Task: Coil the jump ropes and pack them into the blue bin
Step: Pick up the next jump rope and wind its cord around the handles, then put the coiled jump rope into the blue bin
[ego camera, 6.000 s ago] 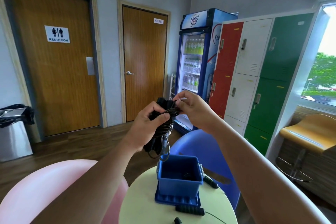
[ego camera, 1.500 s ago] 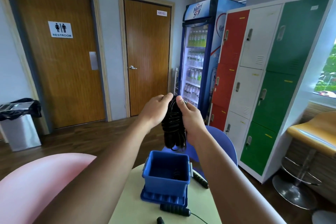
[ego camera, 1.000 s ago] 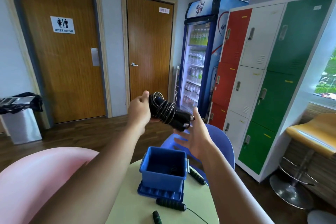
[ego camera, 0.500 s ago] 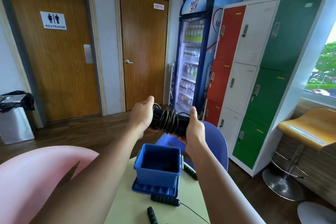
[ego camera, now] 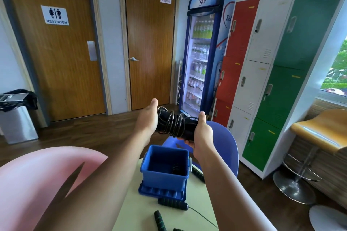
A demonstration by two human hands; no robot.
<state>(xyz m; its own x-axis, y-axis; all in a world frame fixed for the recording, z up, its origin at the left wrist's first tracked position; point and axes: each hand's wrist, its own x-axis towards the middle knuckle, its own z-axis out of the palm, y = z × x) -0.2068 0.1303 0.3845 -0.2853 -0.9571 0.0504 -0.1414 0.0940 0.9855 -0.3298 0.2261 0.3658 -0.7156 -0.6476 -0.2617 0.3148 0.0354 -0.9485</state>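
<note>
Room w/ wood floor & grey walls. 2 wooden doors stand in the upper left of the frame. The left door (ego camera: 62, 58) has a sign (ego camera: 54, 15) reading "RESTROOM" under two figures. The second door (ego camera: 150, 52) has a small plate (ego camera: 166, 0) reading "HOSE REEL". Top ctr is 1 drinks fridge (ego camera: 201, 58), branded "Nutri Soy", its shelves full of bottles. Just beside it, upper right, is 1 locker block (ego camera: 262, 62) in 3 columns (red, white, green) w/ 3 doors each, 9 in all. 1 steel trash can (ego camera: 17, 124) w/ black liner sits at the left edge & 1 yellow stool (ego camera: 323, 133) at the right edge. 1 pink chair (ego camera: 37, 184) fills the lower left; 1 blue chair (ego camera: 225, 142) stands behind the table.

1 pale green table (ego camera: 197, 193) is at bottom ctr. On it stands 1 blue bin (ego camera: 165, 178), open, resting on a blue tray (ego camera: 161, 192). A dark rope (ego camera: 176, 169) lies in the bin's bottom. 3 black-&-green handles (ego camera: 172, 203) lie loose on the table: 1 just right of the bin, 2 below it in the frame, a thin cord trailing from one. A dark bit at the bottom edge is cut off, can't tell what.

1 coiled jump rope (ego camera: 174, 124), black, is in the air at frame ctr, above the bin in the picture, roughly level btwn both hands. The left hand (ego camera: 147, 120) holds its left end, thumb up, fingers hidden behind the bundle. The right hand (ego camera: 202, 133) grasps the right end, thumb on top, fingers curled under.
</note>
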